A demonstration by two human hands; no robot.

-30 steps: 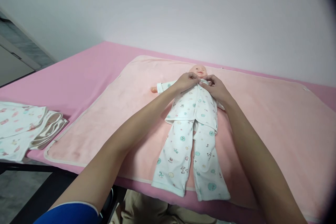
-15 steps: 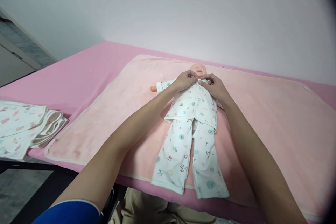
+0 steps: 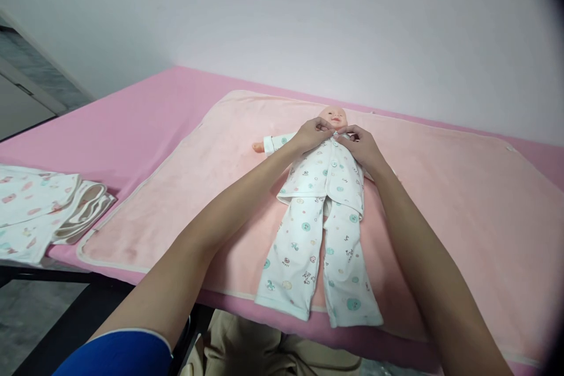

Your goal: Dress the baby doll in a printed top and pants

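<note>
A baby doll (image 3: 332,115) lies on its back on a peach blanket (image 3: 176,200), its head toward the wall. It wears a white printed jacket (image 3: 315,173) with buttons down the front and matching white trousers (image 3: 293,258). At the collar, my left hand (image 3: 314,134) pinches the jacket's edge with closed fingers. Facing it, my right hand (image 3: 359,144) grips the other side of the collar by the top button (image 3: 336,136). The fingertips of both hands nearly meet just below the doll's chin. One doll hand (image 3: 258,147) sticks out of the sleeve at the left.
Folded printed cloths (image 3: 53,211) are stacked at the left edge of the pink-covered table (image 3: 132,108). A pale wall (image 3: 308,23) rises behind the table. Below the front edge, dark bars of a frame (image 3: 74,329) show at the lower left.
Both hands stay at the collar, with only tiny finger movements around the top button. The view has shifted very slightly.
</note>
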